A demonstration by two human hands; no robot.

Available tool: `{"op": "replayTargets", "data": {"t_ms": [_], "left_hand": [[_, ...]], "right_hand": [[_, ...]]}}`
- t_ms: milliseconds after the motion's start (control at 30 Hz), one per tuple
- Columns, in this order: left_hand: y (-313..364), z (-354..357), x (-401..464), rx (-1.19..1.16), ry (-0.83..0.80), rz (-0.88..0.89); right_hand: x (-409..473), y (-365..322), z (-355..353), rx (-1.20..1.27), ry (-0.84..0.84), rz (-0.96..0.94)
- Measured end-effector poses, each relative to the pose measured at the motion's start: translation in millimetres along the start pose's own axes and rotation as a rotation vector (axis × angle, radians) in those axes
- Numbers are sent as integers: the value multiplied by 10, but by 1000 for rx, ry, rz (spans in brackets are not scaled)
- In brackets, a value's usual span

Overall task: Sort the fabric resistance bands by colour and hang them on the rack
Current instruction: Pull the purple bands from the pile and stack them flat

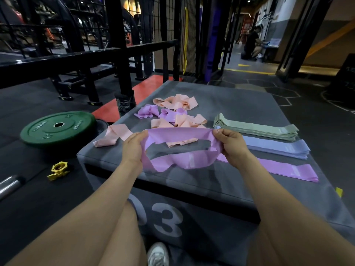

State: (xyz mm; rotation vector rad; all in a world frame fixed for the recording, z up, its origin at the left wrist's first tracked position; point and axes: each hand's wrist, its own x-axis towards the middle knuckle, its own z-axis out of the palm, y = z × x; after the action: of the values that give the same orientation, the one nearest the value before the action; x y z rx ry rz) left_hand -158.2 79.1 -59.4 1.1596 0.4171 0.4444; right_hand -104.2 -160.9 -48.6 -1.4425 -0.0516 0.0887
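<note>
Presently both hands grip one purple band (pixel 180 148), left hand (pixel 134 145) and right hand (pixel 231 144) pinching its ends, long axis running nine to three above the surface (pixel 192 181), purple stack (pixel 288 169) at four o'clock, nearer the right hand.

My arms are bare from the bottom edge of the view right up to the wrists, with no sleeve showing on either one. My left hand (pixel 132 148) and right hand (pixel 233 145) carry no glove, ring, watch or strap that I can see. My legs are bare too where they show below. On one foot I wear a white trainer (pixel 158 255) with a mesh-patterned upper.
</note>
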Motion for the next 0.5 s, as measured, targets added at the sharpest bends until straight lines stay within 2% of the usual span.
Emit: {"op": "replayTargets", "data": {"t_ms": [167,300,400,467,500], "left_hand": [[-5,-25,38,35,7,-26],[4,-56,39,-145,-42,-120],[2,-60,58,-213,-34,-181],[-17,-51,66,-4,19,-146],[-40,-59,68,209,42,-82]], "right_hand": [[36,21,32,32,60,3],[7,-1,82,148,45,33],[5,21,127,120,39,96],[21,55,134,55,43,143],[31,70,130,28,47,157]]}}
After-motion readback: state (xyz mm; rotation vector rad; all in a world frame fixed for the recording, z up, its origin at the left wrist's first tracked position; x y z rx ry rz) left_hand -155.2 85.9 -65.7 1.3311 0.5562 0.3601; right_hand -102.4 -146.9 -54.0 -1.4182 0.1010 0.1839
